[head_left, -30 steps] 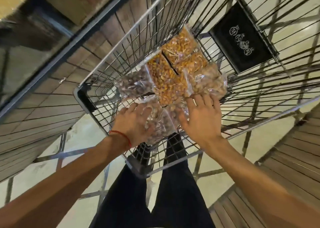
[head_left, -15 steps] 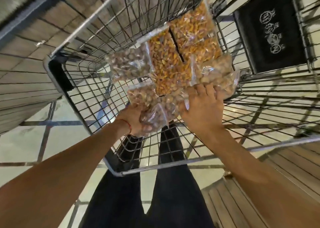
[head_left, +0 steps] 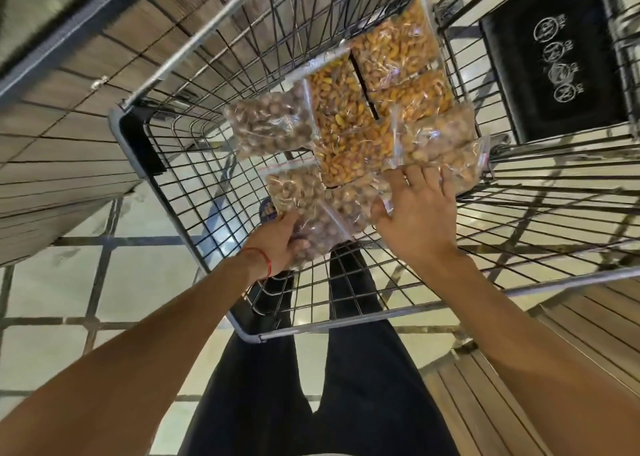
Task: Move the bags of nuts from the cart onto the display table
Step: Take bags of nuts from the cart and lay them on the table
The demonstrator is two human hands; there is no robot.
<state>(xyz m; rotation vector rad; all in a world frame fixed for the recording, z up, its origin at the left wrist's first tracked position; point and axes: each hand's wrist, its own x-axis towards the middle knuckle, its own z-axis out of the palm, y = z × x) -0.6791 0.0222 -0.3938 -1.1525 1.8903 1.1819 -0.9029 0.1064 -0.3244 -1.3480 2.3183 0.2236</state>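
At six o'clock in the cart [head_left: 194,248], your left hand [head_left: 277,244] has closed its grip on the nearest bag of nuts [head_left: 322,227] — now lifted at one corner. Your right hand [head_left: 415,216], fingers spread, rests on neighbouring bags; toward twelve, the orange bags [head_left: 391,54] lie untouched — all still to move.

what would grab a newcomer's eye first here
Clear bags of nuts heaped in the wire cart, the orange nut bags brightest at the far end. Both hands reach in: the left hand has a brown nut bag in its grip, the right hand spreads over a neighbouring pale nut bag.
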